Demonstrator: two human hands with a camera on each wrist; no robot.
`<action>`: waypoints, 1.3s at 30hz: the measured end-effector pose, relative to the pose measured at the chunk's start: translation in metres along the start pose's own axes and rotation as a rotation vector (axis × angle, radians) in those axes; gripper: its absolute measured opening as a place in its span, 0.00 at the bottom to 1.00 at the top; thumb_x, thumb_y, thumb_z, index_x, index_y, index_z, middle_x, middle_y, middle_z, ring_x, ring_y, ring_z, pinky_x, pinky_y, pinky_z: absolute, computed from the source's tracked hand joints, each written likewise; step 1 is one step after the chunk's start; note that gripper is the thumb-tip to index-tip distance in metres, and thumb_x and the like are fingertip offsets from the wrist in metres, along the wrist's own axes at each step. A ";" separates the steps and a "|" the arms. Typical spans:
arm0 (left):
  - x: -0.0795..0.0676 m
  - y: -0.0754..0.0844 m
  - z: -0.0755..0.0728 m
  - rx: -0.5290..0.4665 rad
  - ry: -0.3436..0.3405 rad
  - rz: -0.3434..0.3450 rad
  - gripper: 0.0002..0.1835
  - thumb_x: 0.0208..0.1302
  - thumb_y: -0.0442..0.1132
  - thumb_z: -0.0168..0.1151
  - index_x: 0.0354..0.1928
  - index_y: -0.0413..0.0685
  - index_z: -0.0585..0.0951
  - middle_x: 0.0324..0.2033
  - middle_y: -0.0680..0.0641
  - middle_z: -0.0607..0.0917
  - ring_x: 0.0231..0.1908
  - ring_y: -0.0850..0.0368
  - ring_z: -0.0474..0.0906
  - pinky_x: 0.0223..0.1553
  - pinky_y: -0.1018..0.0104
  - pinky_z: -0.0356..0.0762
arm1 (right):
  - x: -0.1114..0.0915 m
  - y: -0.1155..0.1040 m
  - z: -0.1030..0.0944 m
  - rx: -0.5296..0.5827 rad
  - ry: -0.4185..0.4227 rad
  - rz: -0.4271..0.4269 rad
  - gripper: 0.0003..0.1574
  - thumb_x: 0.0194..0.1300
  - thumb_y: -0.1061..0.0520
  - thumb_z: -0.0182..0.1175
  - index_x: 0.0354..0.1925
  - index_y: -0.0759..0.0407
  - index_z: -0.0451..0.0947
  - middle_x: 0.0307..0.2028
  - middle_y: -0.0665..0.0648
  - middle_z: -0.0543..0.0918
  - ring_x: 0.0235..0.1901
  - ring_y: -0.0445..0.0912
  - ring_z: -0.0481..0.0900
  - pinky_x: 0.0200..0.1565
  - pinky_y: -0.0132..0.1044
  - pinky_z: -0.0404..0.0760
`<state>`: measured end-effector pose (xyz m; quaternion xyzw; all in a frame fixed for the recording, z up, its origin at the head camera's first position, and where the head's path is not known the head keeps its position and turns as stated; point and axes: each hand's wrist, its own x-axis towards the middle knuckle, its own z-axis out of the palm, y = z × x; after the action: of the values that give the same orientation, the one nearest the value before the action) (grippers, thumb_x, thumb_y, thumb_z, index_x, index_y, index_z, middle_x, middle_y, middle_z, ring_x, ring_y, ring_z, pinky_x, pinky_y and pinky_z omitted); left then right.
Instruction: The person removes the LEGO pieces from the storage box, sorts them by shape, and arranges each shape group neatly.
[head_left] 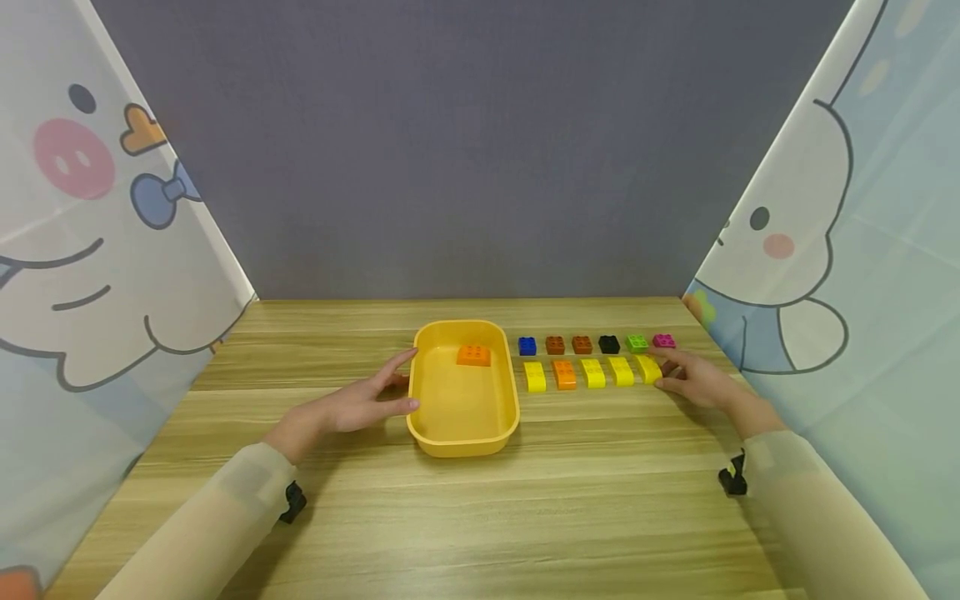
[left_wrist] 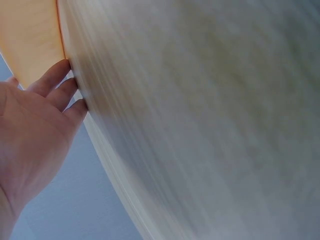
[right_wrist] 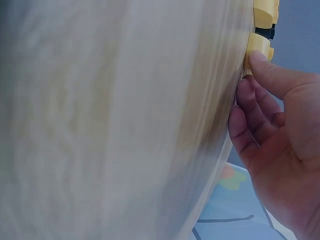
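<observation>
My left hand [head_left: 365,402] rests with extended fingers and thumb against the left side of a yellow plastic tray [head_left: 462,449]. An orange building block [head_left: 474,356] lies inside the tray near its back. On the right, my right hand [head_left: 696,379] has thumb and fingers at the yellow building block [head_left: 647,369] ending the front row, which sits slightly turned. In the right wrist view the thumb presses on that block's side, while the other fingers [right_wrist: 245,95] curl below it. The left wrist view shows fingertips [left_wrist: 61,67] at the tray's wall.
Left of the gripped block, the front row holds several yellow blocks [head_left: 593,373] and an orange one [head_left: 564,375]. Behind it are blue [head_left: 527,346], brown [head_left: 555,345], black [head_left: 609,344], green [head_left: 637,342] and magenta [head_left: 663,341] blocks. A grey wall [head_left: 472,167] stands behind the wooden table [head_left: 525,517].
</observation>
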<state>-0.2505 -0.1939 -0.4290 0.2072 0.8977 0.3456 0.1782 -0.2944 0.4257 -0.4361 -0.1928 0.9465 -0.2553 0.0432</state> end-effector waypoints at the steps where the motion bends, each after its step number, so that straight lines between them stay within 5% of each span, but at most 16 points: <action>1: 0.000 0.000 0.000 0.001 0.001 0.000 0.53 0.77 0.68 0.62 0.89 0.75 0.39 0.82 0.36 0.68 0.82 0.32 0.64 0.79 0.23 0.56 | -0.001 -0.001 0.000 0.007 0.000 0.007 0.40 0.79 0.58 0.68 0.80 0.69 0.65 0.50 0.68 0.86 0.46 0.54 0.86 0.48 0.45 0.85; 9: 0.001 0.000 0.000 0.014 -0.001 0.005 0.52 0.78 0.69 0.61 0.89 0.76 0.39 0.82 0.36 0.68 0.82 0.31 0.64 0.79 0.22 0.56 | -0.008 -0.013 -0.007 0.041 0.085 -0.045 0.37 0.80 0.62 0.65 0.79 0.70 0.66 0.53 0.70 0.85 0.36 0.42 0.82 0.38 0.32 0.81; 16: 0.000 0.000 -0.002 0.018 0.002 0.005 0.53 0.78 0.69 0.61 0.89 0.77 0.38 0.82 0.36 0.68 0.82 0.30 0.63 0.79 0.22 0.56 | 0.004 -0.061 -0.008 0.076 0.124 -0.121 0.29 0.83 0.60 0.62 0.76 0.66 0.72 0.51 0.66 0.85 0.33 0.43 0.78 0.32 0.33 0.79; 27: 0.000 0.001 -0.001 0.020 -0.004 -0.001 0.52 0.78 0.70 0.60 0.89 0.75 0.39 0.82 0.36 0.68 0.81 0.31 0.64 0.79 0.21 0.56 | 0.045 -0.126 0.023 0.103 0.110 -0.218 0.25 0.83 0.56 0.63 0.72 0.59 0.78 0.51 0.58 0.85 0.41 0.46 0.79 0.39 0.34 0.81; 39: 0.000 0.000 -0.001 0.019 -0.011 -0.008 0.52 0.78 0.70 0.59 0.89 0.78 0.38 0.83 0.36 0.66 0.82 0.29 0.61 0.78 0.20 0.55 | 0.092 -0.191 0.065 0.183 0.039 -0.274 0.24 0.85 0.53 0.61 0.73 0.56 0.79 0.57 0.60 0.82 0.47 0.50 0.80 0.48 0.45 0.82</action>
<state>-0.2505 -0.1941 -0.4284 0.2070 0.9008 0.3354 0.1825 -0.3025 0.2080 -0.3950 -0.3102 0.8848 -0.3476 0.0073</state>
